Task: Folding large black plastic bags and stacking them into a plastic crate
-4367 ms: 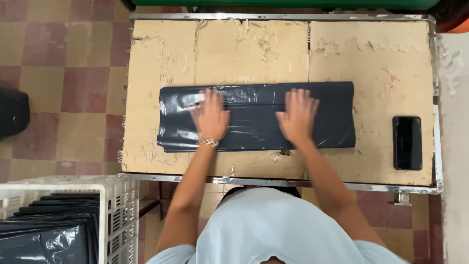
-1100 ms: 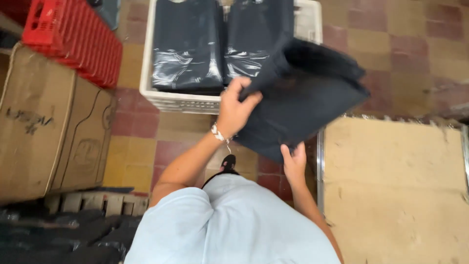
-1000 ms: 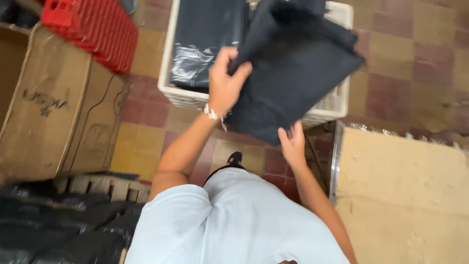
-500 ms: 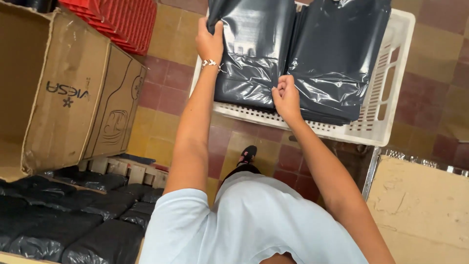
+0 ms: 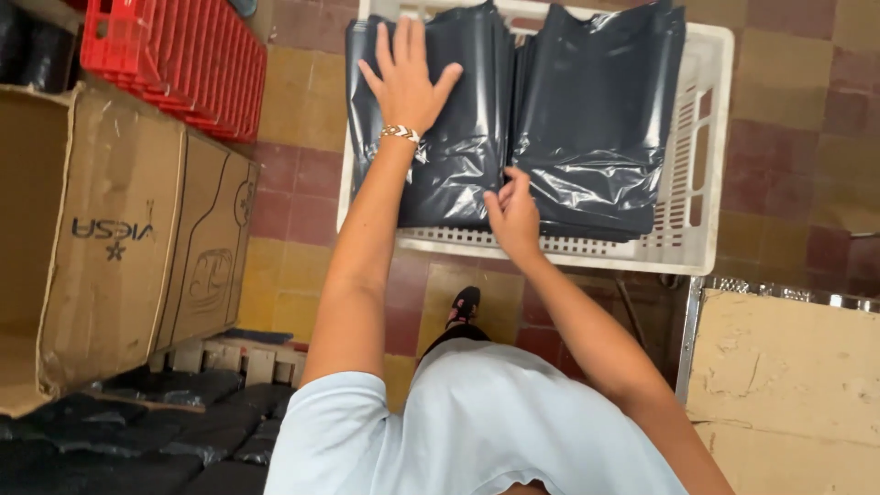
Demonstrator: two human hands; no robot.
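A white plastic crate (image 5: pixel 706 165) on the tiled floor holds two stacks of folded black plastic bags. My left hand (image 5: pixel 405 78), with a beaded bracelet at the wrist, lies flat with fingers spread on top of the left stack (image 5: pixel 458 165). My right hand (image 5: pixel 513 215) touches the near right corner of that same stack, fingertips at its edge. The right stack (image 5: pixel 596 119) lies beside it, untouched. Neither hand holds anything.
A large open cardboard box (image 5: pixel 110 229) stands at the left, with a red plastic crate (image 5: pixel 174 60) behind it. More black bags (image 5: pixel 137 440) lie at the lower left. A worn tabletop with a metal rim (image 5: pixel 788 367) is at the lower right.
I turned from the table carrying a folded black bag and laid it on the left stack in the white crate. Both hands now rest on that stack.
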